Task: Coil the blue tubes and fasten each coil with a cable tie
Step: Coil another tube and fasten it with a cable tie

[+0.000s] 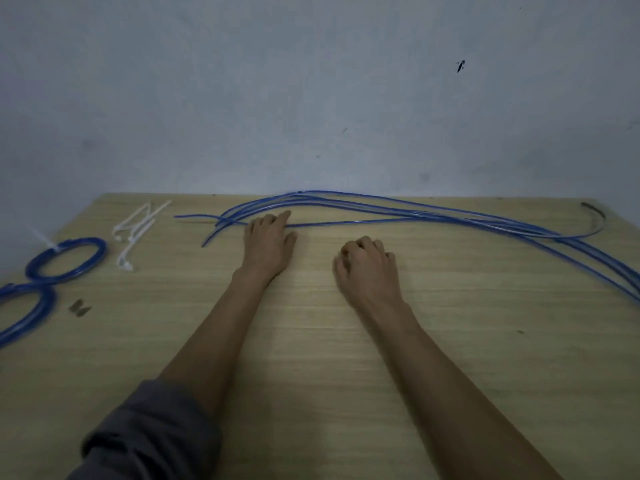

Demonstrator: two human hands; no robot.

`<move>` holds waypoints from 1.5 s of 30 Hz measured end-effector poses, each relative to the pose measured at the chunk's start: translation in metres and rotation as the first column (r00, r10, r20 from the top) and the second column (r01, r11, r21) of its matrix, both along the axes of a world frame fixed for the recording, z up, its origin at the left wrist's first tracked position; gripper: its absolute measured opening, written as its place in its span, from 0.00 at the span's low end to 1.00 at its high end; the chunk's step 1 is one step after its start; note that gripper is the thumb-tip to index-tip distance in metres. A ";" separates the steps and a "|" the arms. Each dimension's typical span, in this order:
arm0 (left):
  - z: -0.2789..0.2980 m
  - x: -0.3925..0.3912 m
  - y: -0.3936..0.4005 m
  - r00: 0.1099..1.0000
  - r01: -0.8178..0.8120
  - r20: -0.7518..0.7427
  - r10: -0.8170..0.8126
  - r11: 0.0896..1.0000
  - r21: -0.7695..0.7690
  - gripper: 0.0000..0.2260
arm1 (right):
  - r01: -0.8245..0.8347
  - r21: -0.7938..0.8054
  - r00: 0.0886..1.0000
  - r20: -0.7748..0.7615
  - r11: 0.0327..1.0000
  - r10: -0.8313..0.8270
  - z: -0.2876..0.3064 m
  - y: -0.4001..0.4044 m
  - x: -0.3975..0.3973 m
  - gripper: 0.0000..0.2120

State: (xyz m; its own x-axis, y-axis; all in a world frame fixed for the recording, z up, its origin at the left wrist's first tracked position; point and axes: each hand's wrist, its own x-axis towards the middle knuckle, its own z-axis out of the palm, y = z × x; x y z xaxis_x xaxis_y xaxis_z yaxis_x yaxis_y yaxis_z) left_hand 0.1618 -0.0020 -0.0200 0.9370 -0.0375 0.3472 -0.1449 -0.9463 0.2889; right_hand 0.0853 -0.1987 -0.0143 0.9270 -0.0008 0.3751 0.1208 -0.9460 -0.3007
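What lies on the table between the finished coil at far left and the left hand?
In the head view, loose white cable ties lie between the tied coil and the left hand.

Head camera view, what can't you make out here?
- Lower tube coil: cut off by the left edge, its tie unseen.
- Loose blue tubes: run off the right edge, lengths and exact count unclear.
- Right hand: curled fingers hide the palm.
- Small dark bits: too blurred to identify.
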 end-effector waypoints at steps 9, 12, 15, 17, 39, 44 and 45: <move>0.017 -0.013 0.009 0.995 -0.014 0.095 0.019 0.999 -0.049 0.10 | 0.014 0.046 1.000 -0.015 0.999 -0.014 0.002 -0.002 0.000 0.14; 0.036 -0.022 0.010 0.994 0.091 0.063 -0.084 0.990 -0.109 0.08 | 0.008 0.118 0.998 0.053 0.993 -0.015 0.004 -0.002 -0.002 0.22; 0.059 -0.028 0.011 0.980 0.189 -0.035 -0.196 0.972 -0.140 0.05 | -0.028 0.147 0.983 0.185 0.989 0.000 0.009 0.000 -0.001 0.26; 0.073 -0.034 0.006 0.958 0.268 -0.064 -0.279 0.952 -0.145 0.05 | -0.081 0.117 0.967 0.248 0.990 0.050 0.013 0.000 0.003 0.26; 0.107 -0.059 0.031 0.830 0.216 -0.226 -0.511 0.666 -0.714 0.13 | -0.049 0.129 0.927 0.375 0.990 -0.003 0.050 -0.045 0.007 0.08; 0.122 -0.061 0.012 0.727 0.089 0.114 -0.677 -0.073 -0.993 0.15 | -0.027 0.171 0.958 0.285 0.985 -0.023 0.051 -0.047 0.010 0.11; 0.124 -0.061 0.009 0.706 0.090 0.142 -0.694 -0.111 -0.990 0.16 | -0.014 0.186 0.966 0.257 0.982 -0.035 0.049 -0.047 0.011 0.11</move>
State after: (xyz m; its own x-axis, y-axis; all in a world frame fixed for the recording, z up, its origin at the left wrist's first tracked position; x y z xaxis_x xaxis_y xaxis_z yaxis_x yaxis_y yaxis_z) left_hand 0.1012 0.0072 0.1037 0.9020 -0.3989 0.1649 0.0154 0.4116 0.9112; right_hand 0.0962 -0.2458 0.0349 0.7978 -0.1021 0.5942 0.2079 -0.8785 -0.4301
